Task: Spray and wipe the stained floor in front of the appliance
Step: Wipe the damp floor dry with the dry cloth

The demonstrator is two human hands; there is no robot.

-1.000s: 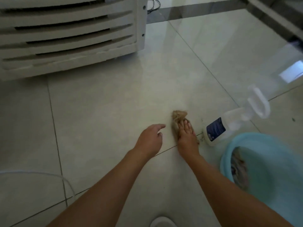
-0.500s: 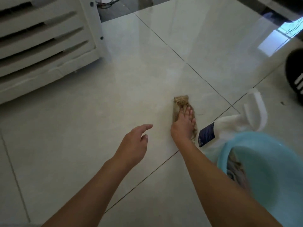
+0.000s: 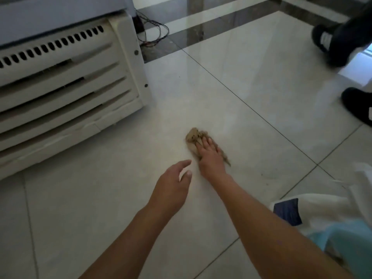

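Note:
My right hand (image 3: 209, 156) presses flat on a crumpled brown rag (image 3: 193, 136) on the pale tiled floor (image 3: 112, 178), a little right of the white louvred appliance (image 3: 66, 93). Only the rag's far end and right edge show past my fingers. My left hand (image 3: 173, 184) hovers just left of it, fingers loosely apart and holding nothing. A white bottle with a dark blue label (image 3: 287, 211) lies on its side at the right edge, partly cut off by the frame.
A light blue basin (image 3: 346, 236) sits at the lower right beside the bottle. Another person's black shoes (image 3: 330, 43) stand at the upper right. Loose cables (image 3: 153, 31) lie on the dark floor strip behind the appliance.
My right hand has slid the rag forward and left, away from the bottle and basin. My left hand followed alongside. The view lifted, bringing the cables and shoes into sight.

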